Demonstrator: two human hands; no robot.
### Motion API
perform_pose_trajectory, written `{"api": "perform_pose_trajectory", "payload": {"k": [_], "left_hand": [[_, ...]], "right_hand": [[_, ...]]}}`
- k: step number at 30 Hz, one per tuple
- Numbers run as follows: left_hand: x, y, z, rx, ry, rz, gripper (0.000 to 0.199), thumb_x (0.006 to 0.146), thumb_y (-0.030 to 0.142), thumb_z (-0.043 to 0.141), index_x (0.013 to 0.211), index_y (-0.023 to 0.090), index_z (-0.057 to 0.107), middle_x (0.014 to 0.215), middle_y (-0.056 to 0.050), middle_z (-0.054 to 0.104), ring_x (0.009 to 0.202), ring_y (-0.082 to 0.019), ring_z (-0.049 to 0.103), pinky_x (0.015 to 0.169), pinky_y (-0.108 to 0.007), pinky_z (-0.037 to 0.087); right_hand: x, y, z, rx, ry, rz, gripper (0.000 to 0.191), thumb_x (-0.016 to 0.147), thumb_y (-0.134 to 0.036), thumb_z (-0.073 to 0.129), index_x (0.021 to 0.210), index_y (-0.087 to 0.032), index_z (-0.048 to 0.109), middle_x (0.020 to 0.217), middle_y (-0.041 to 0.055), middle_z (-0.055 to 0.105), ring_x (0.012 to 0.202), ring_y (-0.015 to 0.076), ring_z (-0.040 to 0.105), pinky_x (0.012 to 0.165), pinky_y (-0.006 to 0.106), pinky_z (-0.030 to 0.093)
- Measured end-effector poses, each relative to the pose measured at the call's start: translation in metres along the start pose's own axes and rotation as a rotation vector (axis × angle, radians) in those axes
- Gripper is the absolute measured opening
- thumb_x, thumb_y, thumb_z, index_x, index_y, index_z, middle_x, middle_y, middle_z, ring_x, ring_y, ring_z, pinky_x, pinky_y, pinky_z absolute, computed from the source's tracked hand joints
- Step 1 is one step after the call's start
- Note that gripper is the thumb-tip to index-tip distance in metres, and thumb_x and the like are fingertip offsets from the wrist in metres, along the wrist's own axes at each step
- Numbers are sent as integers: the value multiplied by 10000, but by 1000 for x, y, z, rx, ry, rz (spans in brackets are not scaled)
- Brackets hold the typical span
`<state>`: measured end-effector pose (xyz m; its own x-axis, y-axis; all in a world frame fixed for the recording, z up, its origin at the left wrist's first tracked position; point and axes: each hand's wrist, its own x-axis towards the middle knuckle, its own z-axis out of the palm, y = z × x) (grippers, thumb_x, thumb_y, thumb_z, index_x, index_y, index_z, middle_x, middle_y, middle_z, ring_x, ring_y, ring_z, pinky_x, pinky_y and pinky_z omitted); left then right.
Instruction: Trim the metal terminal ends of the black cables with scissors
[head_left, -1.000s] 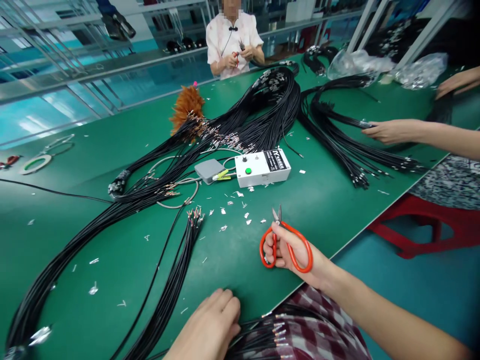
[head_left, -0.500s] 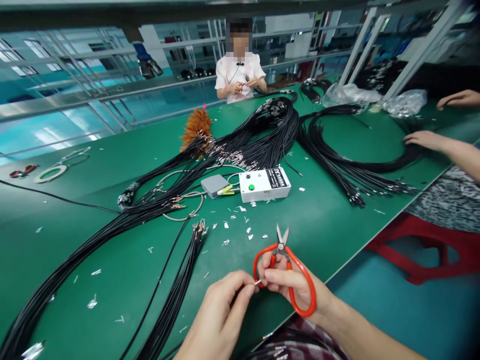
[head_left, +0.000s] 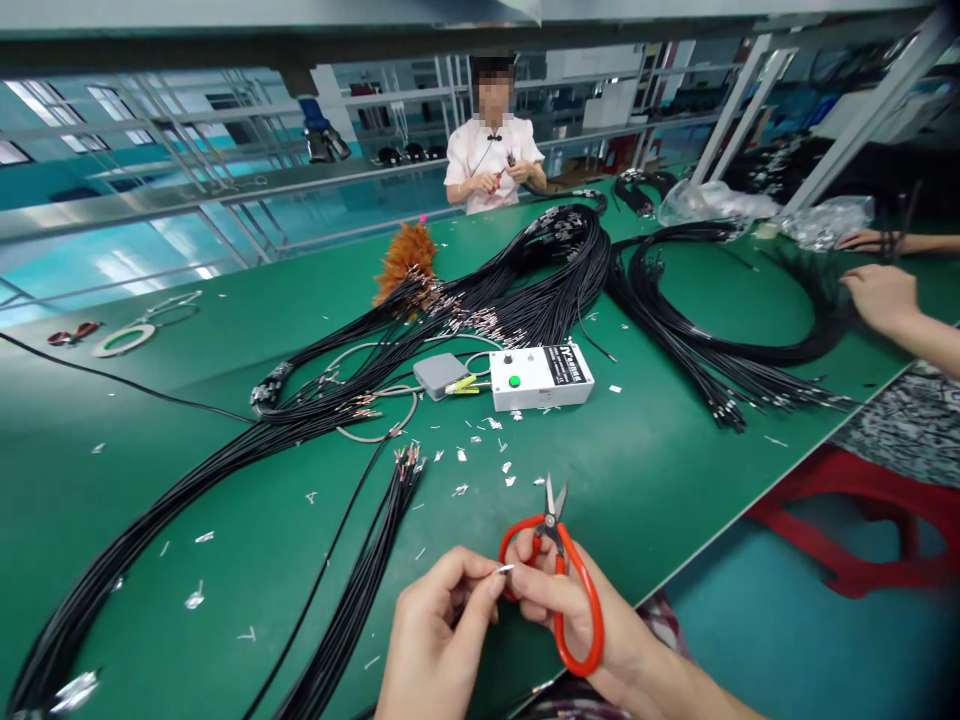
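Note:
My left hand (head_left: 442,625) is closed, with thumb and forefinger pinching the end of a cable whose silvery tip (head_left: 506,569) sticks out toward the right; the rest of that cable is mostly hidden by the hand. Close beside it, my right hand (head_left: 544,590) has its fingers through orange-handled scissors (head_left: 592,610), blades slightly parted and pointing away from me. My right thumb and fingertips are at the silvery tip. Left of my hands lies a bundle of black cables (head_left: 360,580) with stripped copper-coloured ends.
A white box with a green button (head_left: 542,378) sits beyond my hands, by a grey block (head_left: 441,376). More black cable bundles (head_left: 555,270) and foil scraps cover parts of the green table (head_left: 645,480). One co-worker (head_left: 495,160) is opposite; another's hand (head_left: 885,298) handles cables at right.
The whole view has shifted slightly. My right hand has turned a little, and the scissor blades look closer together. At right, the co-worker's nearer hand has lifted and curled.

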<state>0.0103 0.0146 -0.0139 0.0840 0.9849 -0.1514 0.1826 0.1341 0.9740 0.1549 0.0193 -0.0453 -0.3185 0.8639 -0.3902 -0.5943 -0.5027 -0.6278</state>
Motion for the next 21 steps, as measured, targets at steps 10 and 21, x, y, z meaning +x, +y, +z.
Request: {"api": "perform_pose_trajectory", "payload": {"k": [10, 21], "left_hand": [[-5, 3, 2, 78, -3, 10, 239, 832, 337, 597, 654, 178, 609, 577, 17, 531, 543, -132, 484, 508, -209, 400], [-11, 0, 1, -179, 3, -224, 312, 829, 469, 599, 763, 163, 607, 542, 43, 485, 459, -71, 327, 416, -176, 236]], "right_hand": [[5, -7, 8, 104, -8, 54, 280, 610, -250, 846, 742, -178, 610, 728, -26, 552, 597, 72, 456, 540, 190, 339], [-2, 6, 2, -89, 14, 7, 272, 623, -251, 822, 737, -172, 588, 651, -46, 512, 560, 74, 381, 535, 209, 291]]}}
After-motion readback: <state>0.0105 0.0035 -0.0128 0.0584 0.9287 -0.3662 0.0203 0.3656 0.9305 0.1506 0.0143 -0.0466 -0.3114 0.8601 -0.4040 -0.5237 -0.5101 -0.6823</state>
